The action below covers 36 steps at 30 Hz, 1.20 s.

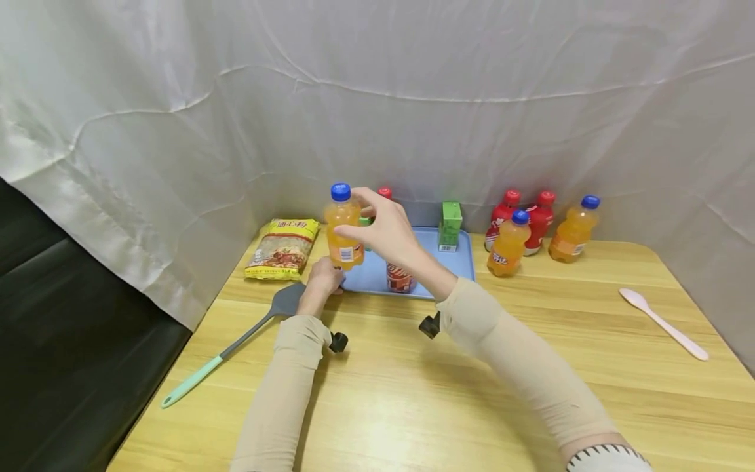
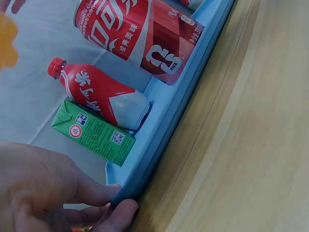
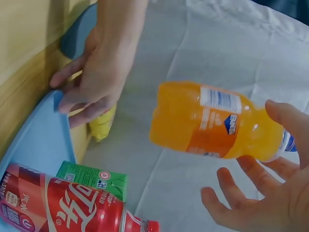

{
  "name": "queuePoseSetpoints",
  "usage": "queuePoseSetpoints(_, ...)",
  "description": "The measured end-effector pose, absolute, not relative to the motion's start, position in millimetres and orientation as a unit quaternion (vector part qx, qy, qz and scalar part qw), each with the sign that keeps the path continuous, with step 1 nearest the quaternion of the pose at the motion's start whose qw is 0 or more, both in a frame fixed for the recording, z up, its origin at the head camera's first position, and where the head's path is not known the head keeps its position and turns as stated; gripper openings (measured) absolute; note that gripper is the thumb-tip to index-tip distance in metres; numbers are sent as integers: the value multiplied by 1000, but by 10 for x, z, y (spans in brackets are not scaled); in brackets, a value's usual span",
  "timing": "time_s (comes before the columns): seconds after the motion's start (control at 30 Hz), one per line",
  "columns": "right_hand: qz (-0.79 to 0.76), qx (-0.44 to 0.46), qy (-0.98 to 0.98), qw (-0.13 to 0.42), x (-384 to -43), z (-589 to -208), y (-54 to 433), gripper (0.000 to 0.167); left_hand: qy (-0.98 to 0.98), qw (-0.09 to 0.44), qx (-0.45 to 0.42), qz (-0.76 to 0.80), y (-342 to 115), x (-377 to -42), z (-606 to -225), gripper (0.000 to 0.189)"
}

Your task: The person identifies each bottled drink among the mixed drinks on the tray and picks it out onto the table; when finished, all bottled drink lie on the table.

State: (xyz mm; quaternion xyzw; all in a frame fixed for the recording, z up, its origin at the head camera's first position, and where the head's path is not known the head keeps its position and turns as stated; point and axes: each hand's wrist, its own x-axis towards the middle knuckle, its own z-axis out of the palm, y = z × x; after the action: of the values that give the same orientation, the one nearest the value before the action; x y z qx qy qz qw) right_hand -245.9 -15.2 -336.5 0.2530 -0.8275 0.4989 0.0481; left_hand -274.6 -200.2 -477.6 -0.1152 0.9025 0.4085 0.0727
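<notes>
Orange drink fills the small plastic bottle (image 1: 344,248), held up by the right hand (image 1: 386,226) near the left end of the blue tray (image 1: 460,265); whether it hangs over the tray or just beyond it is hard to tell. Thumb and fingers grasp it around the shoulder, below the blue cap (image 1: 340,191). The left hand (image 1: 320,280) pinches the tray's near left corner, on the worktop (image 1: 383,406).

Being full, the bottle should feel bottom-heavy from up there, its smooth wall slippery and giving a little under a squeeze; a hold around the middle would probably swing less.

The left wrist view shows a green carton (image 2: 94,133), a red-capped bottle (image 2: 104,94) and a red can (image 2: 142,36) lined up along the tray, a row the right hand largely hides in the head view. Only the right wrist view shows the label's barcode side from close by.
</notes>
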Motion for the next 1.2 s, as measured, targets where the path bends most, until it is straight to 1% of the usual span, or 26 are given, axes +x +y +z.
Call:
queuePoseSetpoints(0.13,533,243,-810,34,-2422,-3323,13,63,898,85,-120,415,-1993,-2739,-4762,37)
queuePoseSetpoints(0.43,611,205,-763,49,-2381,-3326,454,61,893,76,-119,426,-1964,-2731,-4778,41)
queuePoseSetpoints(0.73,629,193,-748,92,-2318,-3417,899,58,891,77,-131,429,-1954,-2719,-4776,42)
queuePoseSetpoints(0.8,624,182,-753,101,-2314,-3450,995,58,891,80,-131,427,-1962,-2721,-4789,43)
queuePoseSetpoints(1.0,624,148,-751,156,-2296,-3506,1286,58,891,79,-127,428,-1973,-2730,-4811,42)
queuePoseSetpoints(1.2,612,129,-760,180,-2260,-3525,1619,58,890,79,-130,431,-1959,-2734,-4783,42)
